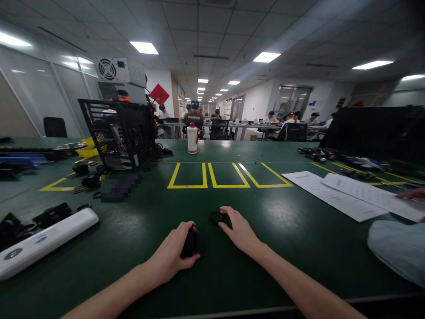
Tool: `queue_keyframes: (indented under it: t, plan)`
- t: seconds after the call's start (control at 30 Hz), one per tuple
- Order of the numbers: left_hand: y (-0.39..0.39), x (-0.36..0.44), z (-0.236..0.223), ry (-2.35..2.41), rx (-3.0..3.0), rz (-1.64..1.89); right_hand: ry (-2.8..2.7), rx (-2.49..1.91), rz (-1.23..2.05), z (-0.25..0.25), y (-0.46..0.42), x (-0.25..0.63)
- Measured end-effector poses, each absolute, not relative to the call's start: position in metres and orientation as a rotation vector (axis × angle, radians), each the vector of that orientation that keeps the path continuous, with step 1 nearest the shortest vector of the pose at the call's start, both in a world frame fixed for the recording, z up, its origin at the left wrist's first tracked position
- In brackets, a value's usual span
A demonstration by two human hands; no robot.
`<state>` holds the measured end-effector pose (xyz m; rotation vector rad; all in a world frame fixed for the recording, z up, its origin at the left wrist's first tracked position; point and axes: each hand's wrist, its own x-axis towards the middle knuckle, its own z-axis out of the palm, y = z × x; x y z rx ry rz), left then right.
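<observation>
My left hand is closed around a small black block-like object, gripped between the fingers and thumb just above the green table. What kind of object it is cannot be made out. Further forward and to the right, my right hand pinches the right side of a black ring-shaped object at the table surface. The ring's right part is hidden by the thumb and fingertips. The two hands are apart, with a short stretch of table between them.
A white elongated device lies at left beside black parts. An open black computer case and a white bottle stand further back. Yellow tape outlines mark the green table. Papers lie right, near another person's hand.
</observation>
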<state>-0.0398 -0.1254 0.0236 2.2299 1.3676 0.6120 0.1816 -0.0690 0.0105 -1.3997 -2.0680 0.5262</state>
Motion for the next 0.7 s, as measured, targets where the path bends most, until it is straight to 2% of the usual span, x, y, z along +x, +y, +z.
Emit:
queue_keyframes:
  t: [0.23,0.33,0.53,0.7]
  plan:
    - [-0.142,-0.095,0.007,1.742,2.516,0.513,-2.219,-1.214,0.619,0.024,-0.095,0.174]
    - [-0.152,-0.108,0.019,1.763,2.623,0.355,-2.386,-1.127,0.566,0.029,-0.113,0.151]
    - [-0.163,-0.100,0.052,1.723,2.651,-0.120,-2.625,-0.767,0.229,0.016,-0.137,0.082]
    - [-0.169,-0.113,0.062,1.757,2.551,-0.186,-2.629,-0.727,0.208,0.015,-0.134,0.042]
